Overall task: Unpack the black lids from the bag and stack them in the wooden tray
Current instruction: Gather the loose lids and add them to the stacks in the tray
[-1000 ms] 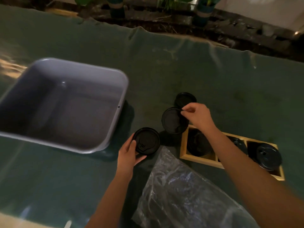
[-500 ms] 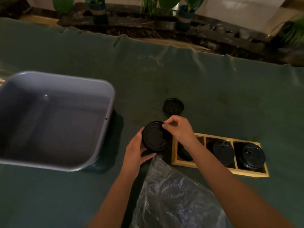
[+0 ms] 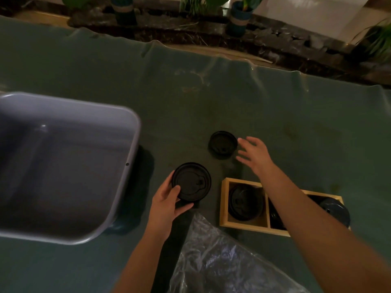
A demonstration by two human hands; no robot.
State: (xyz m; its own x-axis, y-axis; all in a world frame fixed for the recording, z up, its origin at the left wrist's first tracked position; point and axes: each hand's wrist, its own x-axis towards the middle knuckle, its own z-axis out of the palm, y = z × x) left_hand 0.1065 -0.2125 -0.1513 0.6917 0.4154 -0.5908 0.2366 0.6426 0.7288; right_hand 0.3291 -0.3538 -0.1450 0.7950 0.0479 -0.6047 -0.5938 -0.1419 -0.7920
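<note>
From the head view, the wooden tray (image 3: 224, 203) lies low and right on the green-covered table (image 3: 190, 92). Its leftmost compartment holds black lids (image 3: 245, 203), and the compartments to the right also hold lids, though the forearm hides much of the middle one.

Just left of the tray, the left hand (image 3: 166, 203) is clamped on a small stack of lids (image 3: 191, 181) — fingers wrapped round its near rim, thumb on top. Beyond the tray, a single lid (image 3: 222, 144) lies on the cloth, and the right hand (image 3: 255, 154) hovers just beside it with fingers spread apart, holding nothing. The clear plastic bag (image 3: 222, 263) lies crumpled on the near side of the tray; what remains inside I cannot tell. A grey tub (image 3: 131, 144) stands well left of the tray.

The step in hand looks like gathering loose lids into a stack. Next, the right hand likely needs to close on the single lid's rim, lift it — then seat it squarely on the held stack or in a compartment.
</note>
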